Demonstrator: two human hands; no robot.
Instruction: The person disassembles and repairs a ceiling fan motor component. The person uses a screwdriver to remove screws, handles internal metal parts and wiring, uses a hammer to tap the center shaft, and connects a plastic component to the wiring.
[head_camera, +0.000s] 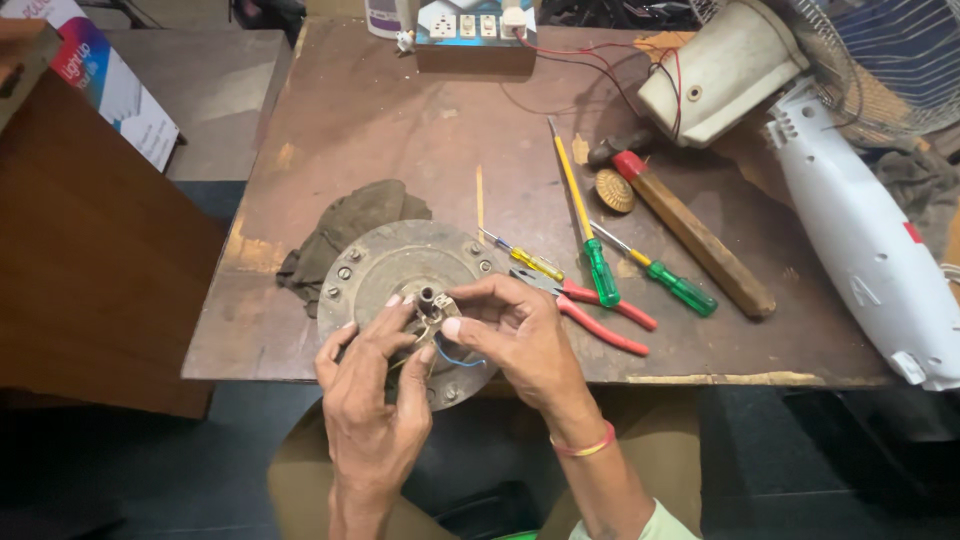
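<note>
Gripping motor disc (385, 268) (pliers (600, 315) beside).

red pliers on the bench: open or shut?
Open. The red pliers lie flat right of the right hand, their two red handles splayed apart.

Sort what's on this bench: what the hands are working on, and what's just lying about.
In hand: round motor plate, small metal part at its centre, gripped by left hand and right hand.

Lying about: red-handled pliers, green screwdrivers, yellow screwdriver, hammer, rag.
</note>
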